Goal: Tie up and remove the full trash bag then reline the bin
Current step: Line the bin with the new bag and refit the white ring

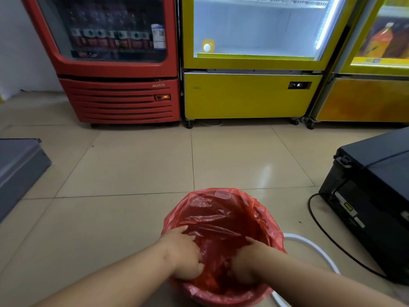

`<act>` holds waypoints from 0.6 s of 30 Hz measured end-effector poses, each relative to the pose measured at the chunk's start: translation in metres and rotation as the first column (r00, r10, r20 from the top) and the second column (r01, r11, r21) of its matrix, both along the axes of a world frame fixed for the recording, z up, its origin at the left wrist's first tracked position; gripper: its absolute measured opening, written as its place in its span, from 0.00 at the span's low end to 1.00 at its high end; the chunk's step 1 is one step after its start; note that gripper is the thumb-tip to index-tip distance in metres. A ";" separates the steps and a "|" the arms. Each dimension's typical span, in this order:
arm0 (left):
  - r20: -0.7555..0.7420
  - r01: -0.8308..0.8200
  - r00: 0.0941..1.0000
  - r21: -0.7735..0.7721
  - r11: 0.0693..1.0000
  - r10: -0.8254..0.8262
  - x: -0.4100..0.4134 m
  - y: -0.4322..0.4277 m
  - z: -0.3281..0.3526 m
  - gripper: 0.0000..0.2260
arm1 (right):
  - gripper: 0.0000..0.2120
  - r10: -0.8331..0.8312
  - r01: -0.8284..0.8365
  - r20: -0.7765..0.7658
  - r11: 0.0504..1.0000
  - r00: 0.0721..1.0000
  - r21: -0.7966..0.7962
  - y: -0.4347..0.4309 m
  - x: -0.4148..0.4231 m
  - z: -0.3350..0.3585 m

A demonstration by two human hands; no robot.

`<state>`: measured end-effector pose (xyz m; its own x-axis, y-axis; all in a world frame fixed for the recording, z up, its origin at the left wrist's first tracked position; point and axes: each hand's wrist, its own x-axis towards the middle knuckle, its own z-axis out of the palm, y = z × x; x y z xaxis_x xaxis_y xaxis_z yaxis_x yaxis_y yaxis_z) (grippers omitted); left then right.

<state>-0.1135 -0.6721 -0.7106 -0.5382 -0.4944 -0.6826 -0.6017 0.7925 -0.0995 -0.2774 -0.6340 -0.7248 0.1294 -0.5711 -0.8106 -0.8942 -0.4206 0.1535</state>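
Writing: "AUCM" in pale letters on the lower panel of the red fridge; the small sticker on its glass is too blurred to read.
Bag: a thin, see-through red bag lines a round bin, its top folded out over the rim, creased and loose inside.
Position: the bin stands on the floor at the bottom middle, right in front of the person.
Left hand: inside the bag, fingers bent down and pressing into the plastic.
Right hand: inside the bag too, fingers curled into the plastic; a firm grasp cannot be told.
Floor: glossy beige tiles.
Room: a yellow fridge beside the red one, a black machine at right, a white hose just beside the bin.
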 end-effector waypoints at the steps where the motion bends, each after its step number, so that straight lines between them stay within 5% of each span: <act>1: 0.008 -0.017 1.000 0.010 1.000 0.016 0.002 0.002 0.001 0.25 | 0.23 -0.012 0.013 -0.022 0.999 1.000 0.040 0.002 0.001 -0.001; 7: 0.128 -0.004 0.992 -0.016 1.000 0.006 0.012 0.013 0.008 0.29 | 0.24 -0.248 0.261 -0.087 0.943 0.965 0.209 0.004 0.002 0.003; 9: 0.013 -0.031 0.999 -0.028 0.999 0.031 0.016 0.013 0.011 0.28 | 0.23 -0.248 0.255 -0.067 0.959 0.966 0.125 0.007 0.003 0.010; 11: -0.231 -0.128 0.967 -0.074 0.989 0.108 0.022 0.013 0.013 0.24 | 0.22 -0.221 0.231 0.092 0.966 0.971 -0.120 0.009 0.000 0.021; 13: -0.463 -0.289 0.865 -0.148 0.946 0.192 0.029 0.011 0.011 0.23 | 0.18 -0.066 0.232 0.326 0.831 0.943 -0.505 0.009 -0.011 0.027; 15: -0.603 -0.497 0.733 -0.157 0.853 0.315 0.036 0.011 0.008 0.25 | 0.10 0.083 0.304 0.410 0.544 0.908 -0.782 0.007 -0.028 0.021; 16: -0.646 -0.599 0.647 -0.103 0.794 0.404 0.036 0.012 0.007 0.26 | 0.12 0.047 0.400 0.464 0.434 0.885 -0.807 0.005 -0.035 0.017; 18: -0.670 -0.752 0.428 0.108 0.650 0.607 0.033 0.014 0.005 0.30 | 0.25 -0.189 0.604 0.581 0.383 0.792 -0.699 0.004 -0.045 0.011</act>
<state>-0.0801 -0.6577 -0.7054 -0.2003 -0.9602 -0.1945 -0.9036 0.1043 0.4155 -0.3225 -0.6302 -0.7137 -0.1688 -0.9762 0.1359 -0.9759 0.1462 -0.1618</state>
